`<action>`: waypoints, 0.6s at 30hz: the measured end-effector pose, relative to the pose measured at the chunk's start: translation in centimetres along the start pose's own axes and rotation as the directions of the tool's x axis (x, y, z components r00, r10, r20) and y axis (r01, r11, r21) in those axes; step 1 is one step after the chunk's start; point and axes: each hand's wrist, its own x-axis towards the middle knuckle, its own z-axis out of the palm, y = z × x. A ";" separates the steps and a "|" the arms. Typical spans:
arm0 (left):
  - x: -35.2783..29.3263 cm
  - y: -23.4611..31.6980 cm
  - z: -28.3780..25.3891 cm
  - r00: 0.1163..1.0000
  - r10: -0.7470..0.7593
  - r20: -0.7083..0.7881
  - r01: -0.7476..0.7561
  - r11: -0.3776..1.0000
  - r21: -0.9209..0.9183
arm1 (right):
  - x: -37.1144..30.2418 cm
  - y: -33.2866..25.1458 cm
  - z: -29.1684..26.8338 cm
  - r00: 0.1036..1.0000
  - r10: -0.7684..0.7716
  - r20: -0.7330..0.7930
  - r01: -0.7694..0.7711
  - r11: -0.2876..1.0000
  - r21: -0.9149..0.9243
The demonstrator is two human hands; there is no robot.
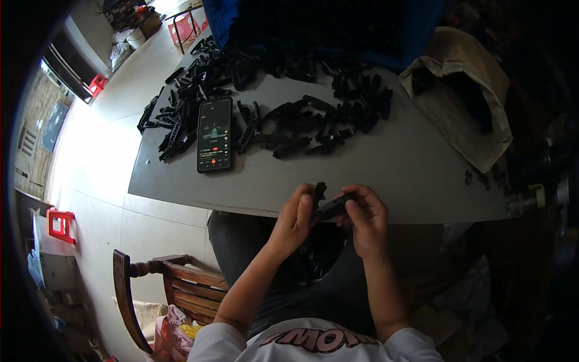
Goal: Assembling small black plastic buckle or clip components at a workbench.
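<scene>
Just above the near edge of the table, my left hand [294, 218] pinches a small notched black plastic piece [319, 193] held upright. Close to its right, my right hand [369, 222] grips a longer black plastic part [333, 209] with thumb and fingers. The two parts nearly meet; I cannot tell whether they touch. Further back, many loose black plastic parts [295, 114] lie in a wide heap. A phone [215, 136] with a lit screen lies face up at the left of the heap.
A large blue bin [223, 24] full of black parts stands at the back. To the right, an open brown paper sack [482, 130] leans on the grey table [386, 166]. A wooden chair [199, 283] is at lower left, with red stools [61, 226] on the floor beyond.
</scene>
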 end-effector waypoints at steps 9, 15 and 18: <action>-0.8 0.2 0.1 0.941 0.234 0.246 -0.254 0.966 0.053 | -0.4 0.2 1.3 0.956 -0.289 0.044 0.284 0.883 -0.374; 0.4 1.2 0.7 0.967 0.084 0.241 -0.056 0.991 -0.122 | 1.7 -1.4 0.3 0.984 0.134 0.121 -0.122 0.987 -0.106; 1.6 0.7 0.3 0.983 0.174 0.054 -0.178 0.981 0.076 | 5.1 -1.1 1.0 0.970 0.104 0.220 -0.055 0.975 -0.216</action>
